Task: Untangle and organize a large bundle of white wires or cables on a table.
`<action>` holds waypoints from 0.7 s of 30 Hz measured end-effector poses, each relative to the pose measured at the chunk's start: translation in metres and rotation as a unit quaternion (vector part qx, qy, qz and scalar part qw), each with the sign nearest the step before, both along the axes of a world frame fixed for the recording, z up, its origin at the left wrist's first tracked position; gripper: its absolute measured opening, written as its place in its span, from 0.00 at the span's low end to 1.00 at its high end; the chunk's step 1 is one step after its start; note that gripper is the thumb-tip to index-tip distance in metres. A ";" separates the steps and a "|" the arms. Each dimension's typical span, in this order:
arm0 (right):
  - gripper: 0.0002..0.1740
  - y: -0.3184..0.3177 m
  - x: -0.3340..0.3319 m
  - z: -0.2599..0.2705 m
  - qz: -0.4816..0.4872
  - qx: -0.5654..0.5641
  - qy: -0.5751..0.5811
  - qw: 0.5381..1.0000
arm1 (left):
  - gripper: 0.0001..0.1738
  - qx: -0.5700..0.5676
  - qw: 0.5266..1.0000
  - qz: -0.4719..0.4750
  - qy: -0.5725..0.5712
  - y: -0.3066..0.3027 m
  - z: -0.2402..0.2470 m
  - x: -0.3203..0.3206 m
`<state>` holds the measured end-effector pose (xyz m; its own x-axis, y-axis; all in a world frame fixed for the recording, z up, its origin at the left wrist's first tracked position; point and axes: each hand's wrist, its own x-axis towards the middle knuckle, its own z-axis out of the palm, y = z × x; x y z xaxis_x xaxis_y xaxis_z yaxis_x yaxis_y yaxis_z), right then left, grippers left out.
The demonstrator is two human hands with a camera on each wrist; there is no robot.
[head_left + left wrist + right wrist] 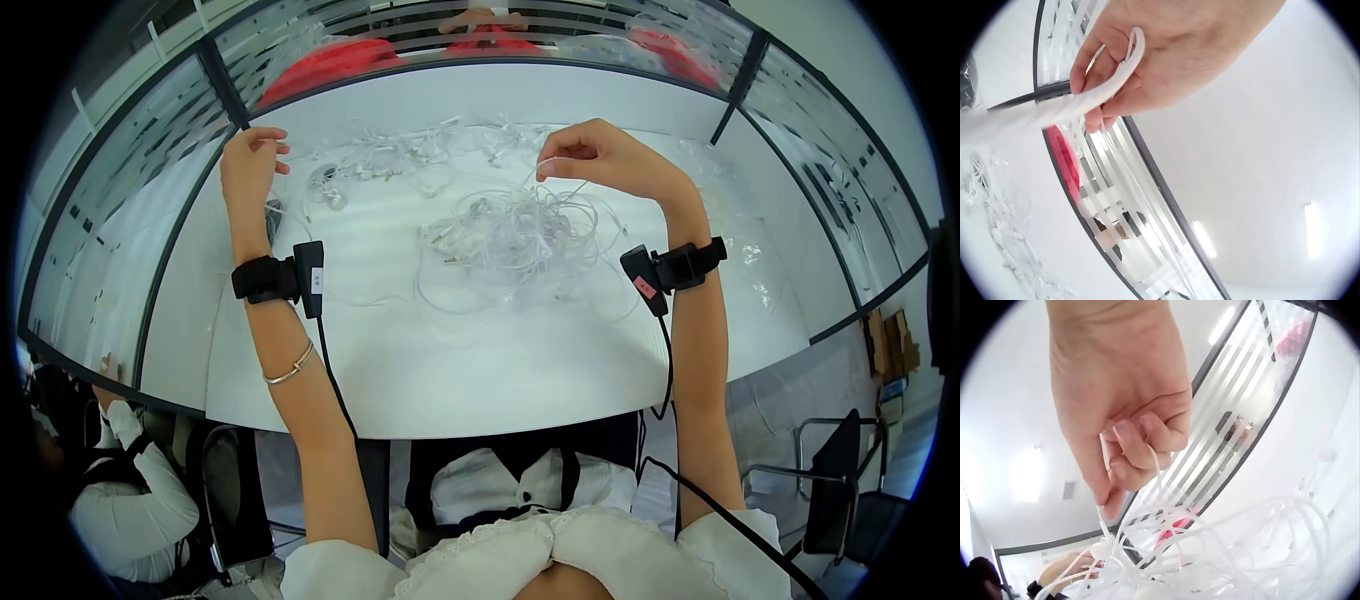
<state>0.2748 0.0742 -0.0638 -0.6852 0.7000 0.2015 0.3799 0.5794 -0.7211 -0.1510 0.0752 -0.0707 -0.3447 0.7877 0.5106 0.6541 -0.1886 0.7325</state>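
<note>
A tangled heap of thin white cables [530,235] lies on the white table, with small plug ends showing at its left side. My right hand [620,160] is raised over the back of this heap and pinches a white cable [1101,515] between thumb and forefinger. In the right wrist view the other fingers curl in, and a strand passes by them down into the tangle. At the table's left side my left hand [250,170] is raised, with its fingers curled round a white cable [1100,94]. That cable bends in a loop beside the palm and runs off toward the table.
More white cables [400,150] lie spread along the back of the table [300,370]. A striped glass partition [490,35] encloses the back and sides, with red bags [335,70] behind it. Clear plastic [745,245] lies at the right. Another person [130,490] sits at lower left.
</note>
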 end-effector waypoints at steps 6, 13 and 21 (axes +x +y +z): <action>0.11 -0.010 0.003 0.012 0.071 -0.081 -0.096 0.990 | 0.14 -0.041 0.993 -0.106 -0.017 0.010 -0.007 0.009; 0.15 -0.010 0.009 0.008 0.118 -0.123 -0.083 0.982 | 0.11 -0.072 0.970 -0.231 -0.009 0.006 0.003 0.037; 0.17 -0.003 -0.008 0.002 0.030 -0.054 0.044 0.997 | 0.13 -0.008 0.893 -0.426 -0.145 -0.033 0.044 0.073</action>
